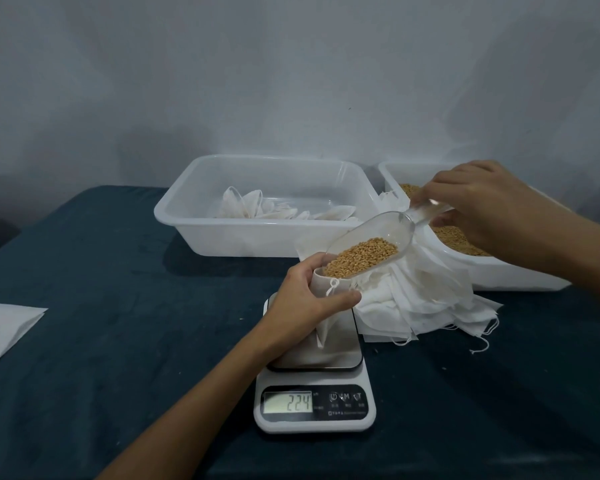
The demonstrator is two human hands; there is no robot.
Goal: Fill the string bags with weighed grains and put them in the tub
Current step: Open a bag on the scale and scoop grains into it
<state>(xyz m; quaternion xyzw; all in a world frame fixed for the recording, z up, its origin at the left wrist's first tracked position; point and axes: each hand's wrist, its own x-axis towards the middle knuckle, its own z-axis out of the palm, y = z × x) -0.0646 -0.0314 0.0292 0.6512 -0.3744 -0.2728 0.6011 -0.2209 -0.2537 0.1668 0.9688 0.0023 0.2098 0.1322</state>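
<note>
grain scoop tipped into string bag over the scale
string bag [321, 289] sat on scale [315, 393], left hand [305, 299] curled around its mouth; right hand [482, 206] pinched clear scoop [368, 244] of grains [357, 258]; tub [267, 206] behind; display read 224.

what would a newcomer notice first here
At centre, the right hand tips a clear scoop of golden grains into a white string bag that the left hand holds over the scale. The scale display glows near the front, and white tubs stand behind.
</note>
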